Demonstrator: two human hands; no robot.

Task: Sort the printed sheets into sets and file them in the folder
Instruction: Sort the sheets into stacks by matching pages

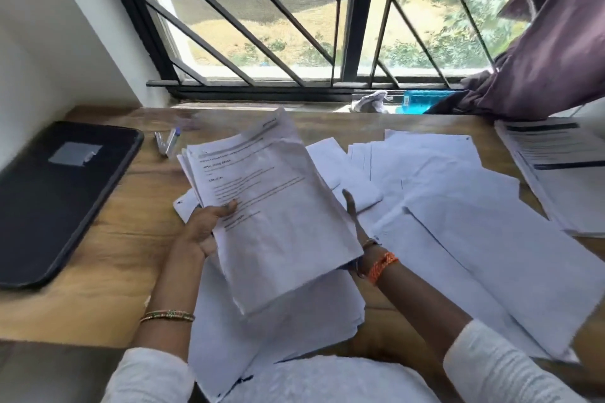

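I hold a thick stack of printed sheets (271, 206) tilted above the wooden desk (108, 249). My left hand (206, 226) grips its left edge, thumb on the printed top page. My right hand (353, 216) is mostly hidden behind the stack's right edge, with only fingertips showing. Loose white sheets (458, 206) lie fanned over the desk to the right. More sheets (262, 337) lie under the stack near my lap. A black folder (59, 193) lies closed at the left.
A stapler or clip tool (167, 141) lies beside the folder. Another printed pile (556, 167) sits at the far right edge. A purple curtain (550, 52) hangs over the barred window (294, 20). A rag (373, 101) and a blue object (422, 101) lie on the sill.
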